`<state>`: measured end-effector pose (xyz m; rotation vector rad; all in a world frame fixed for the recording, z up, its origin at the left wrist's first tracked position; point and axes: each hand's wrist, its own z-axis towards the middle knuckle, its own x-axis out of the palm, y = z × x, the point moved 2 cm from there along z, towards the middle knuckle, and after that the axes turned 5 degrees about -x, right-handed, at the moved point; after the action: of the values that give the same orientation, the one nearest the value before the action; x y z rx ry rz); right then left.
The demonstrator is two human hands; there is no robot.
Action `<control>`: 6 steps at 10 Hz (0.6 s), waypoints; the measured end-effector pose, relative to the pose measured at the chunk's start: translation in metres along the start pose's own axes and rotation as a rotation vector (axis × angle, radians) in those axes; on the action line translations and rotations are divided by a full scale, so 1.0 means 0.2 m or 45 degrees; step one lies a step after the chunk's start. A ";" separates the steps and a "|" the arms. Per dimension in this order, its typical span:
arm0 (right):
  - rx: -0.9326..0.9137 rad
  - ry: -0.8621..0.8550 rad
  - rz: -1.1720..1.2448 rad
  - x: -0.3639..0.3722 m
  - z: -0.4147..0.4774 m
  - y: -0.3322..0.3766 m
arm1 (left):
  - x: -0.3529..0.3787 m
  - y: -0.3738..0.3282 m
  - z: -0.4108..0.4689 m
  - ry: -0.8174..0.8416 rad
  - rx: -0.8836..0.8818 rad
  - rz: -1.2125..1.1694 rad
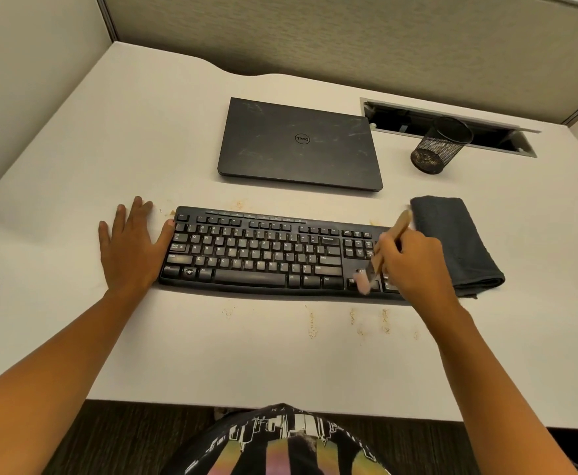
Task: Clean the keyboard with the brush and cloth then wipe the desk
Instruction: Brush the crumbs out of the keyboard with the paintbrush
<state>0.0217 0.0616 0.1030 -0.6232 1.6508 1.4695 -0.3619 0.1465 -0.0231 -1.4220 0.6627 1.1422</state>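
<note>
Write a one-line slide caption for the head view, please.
Right hand holds a brush on the keyboard's right end; left hand rests flat against its left end; folded grey cloth lies alongside.

A white desk [75, 159] fills a cubicle corner. Beige fabric partition panels stand along its far edge [315, 32] and its left edge [23, 63], meeting at a grey metal post [109, 18] at the far left corner. The far edge has a shallow wavy cut-out. A cable trough [506, 140] lies open near the far right corner. Dark floor [126, 437] shows below the near edge. The light is soft and even.
</note>
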 end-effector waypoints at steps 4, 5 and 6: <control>-0.144 -0.170 0.219 0.07 -0.21 -0.01 | 0.00 0.00 0.00 -0.006 -0.007 -0.022; -0.193 -0.078 0.174 0.11 -0.24 -0.01 | 0.00 0.00 0.00 -0.008 -0.007 -0.027; -0.095 -0.198 0.253 0.07 -0.17 -0.05 | 0.00 0.00 0.00 -0.010 -0.003 -0.018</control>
<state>0.0130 0.0294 0.0850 -0.3829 1.5777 1.6843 -0.3616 0.1462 -0.0226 -1.4214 0.6450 1.1371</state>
